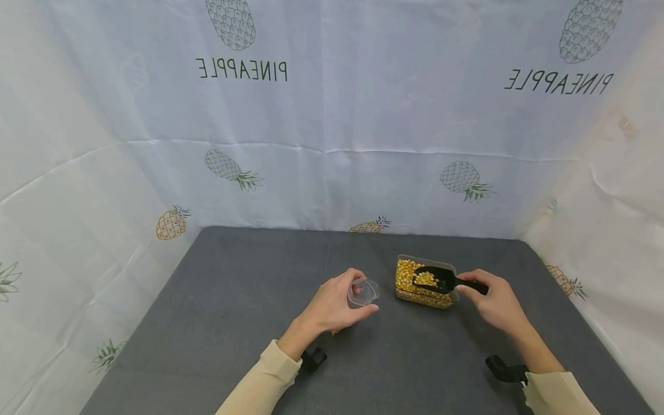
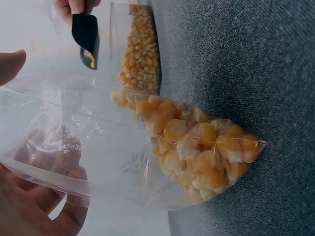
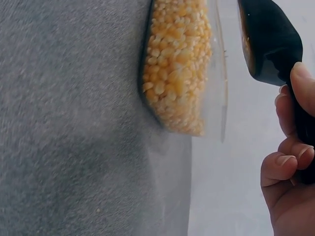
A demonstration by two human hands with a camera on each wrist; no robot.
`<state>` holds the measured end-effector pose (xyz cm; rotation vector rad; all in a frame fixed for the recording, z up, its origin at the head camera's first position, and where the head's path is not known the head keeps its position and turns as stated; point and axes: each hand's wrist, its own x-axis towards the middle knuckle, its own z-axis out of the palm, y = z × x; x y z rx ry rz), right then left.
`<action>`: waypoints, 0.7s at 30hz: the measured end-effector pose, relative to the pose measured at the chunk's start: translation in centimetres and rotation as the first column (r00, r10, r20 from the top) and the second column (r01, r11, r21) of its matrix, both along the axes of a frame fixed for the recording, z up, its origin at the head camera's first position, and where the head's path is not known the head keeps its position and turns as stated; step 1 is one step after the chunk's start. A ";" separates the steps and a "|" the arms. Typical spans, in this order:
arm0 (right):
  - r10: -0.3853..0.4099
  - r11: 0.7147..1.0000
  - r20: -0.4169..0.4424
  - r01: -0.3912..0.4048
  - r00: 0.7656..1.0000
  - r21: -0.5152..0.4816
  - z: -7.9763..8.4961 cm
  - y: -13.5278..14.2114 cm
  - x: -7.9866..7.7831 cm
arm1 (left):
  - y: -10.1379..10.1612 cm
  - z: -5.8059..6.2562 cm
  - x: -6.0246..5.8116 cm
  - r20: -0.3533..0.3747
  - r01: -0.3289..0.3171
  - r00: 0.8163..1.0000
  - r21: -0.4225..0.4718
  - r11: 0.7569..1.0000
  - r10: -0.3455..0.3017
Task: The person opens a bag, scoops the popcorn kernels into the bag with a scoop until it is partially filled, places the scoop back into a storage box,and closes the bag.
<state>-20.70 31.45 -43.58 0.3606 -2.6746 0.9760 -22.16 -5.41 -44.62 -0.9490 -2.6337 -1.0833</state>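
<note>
My left hand (image 1: 334, 302) holds a clear plastic bag (image 1: 364, 293) by its mouth, with fingers and thumb spread around the gaping rim. Yellow corn kernels (image 2: 206, 157) fill the lower part of the bag, close above the table, as the left wrist view shows. My right hand (image 1: 495, 300) grips the handle of a black scoop (image 1: 445, 280), the thumb lying along it. Some kernels sit in the scoop, which is above a clear rectangular container (image 3: 215, 118) of corn. In the right wrist view the scoop's bowl is apart from the container's rim.
The dark grey table (image 1: 249, 288) carries the container to the right of the bag. A white curtain (image 1: 332, 104) with pineapple prints hangs behind and along the sides. Black wrist mounts (image 1: 313, 358) stick out under both forearms.
</note>
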 end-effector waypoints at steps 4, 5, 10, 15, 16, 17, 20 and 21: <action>0.006 1.000 0.012 -0.006 1.000 -0.005 0.4 -0.4 0.1 | 0.0 0.0 0.0 0.002 0.002 1.000 0.000 1.000 -0.002; 0.006 1.000 0.010 -0.006 1.000 -0.002 0.6 -0.6 0.1 | 0.0 0.1 0.0 0.003 0.002 1.000 -0.001 1.000 -0.002; 0.022 1.000 -0.009 -0.022 1.000 0.003 1.2 -1.3 0.2 | 0.0 0.1 0.0 0.004 0.004 1.000 -0.003 1.000 -0.004; 0.042 0.999 -0.032 -0.043 0.999 -0.003 2.0 -2.0 0.5 | 0.0 0.1 0.0 0.002 0.005 1.000 -0.003 1.000 -0.005; 0.046 0.999 -0.037 -0.047 0.998 -0.004 2.1 -2.1 0.5 | 0.0 0.1 0.0 0.003 0.005 1.000 -0.003 1.000 -0.005; 0.052 0.999 -0.042 -0.052 0.998 -0.004 2.2 -2.2 0.6 | 0.0 0.1 0.0 0.003 0.004 1.000 -0.002 1.000 -0.004; 0.066 0.998 -0.053 -0.066 0.996 -0.007 2.6 -2.7 0.8 | 0.0 0.1 0.0 0.004 0.005 1.000 0.002 1.000 -0.005; 0.071 0.997 -0.056 -0.071 0.996 -0.009 2.7 -2.8 0.8 | 0.0 0.1 0.0 0.003 0.005 1.000 0.002 1.000 -0.005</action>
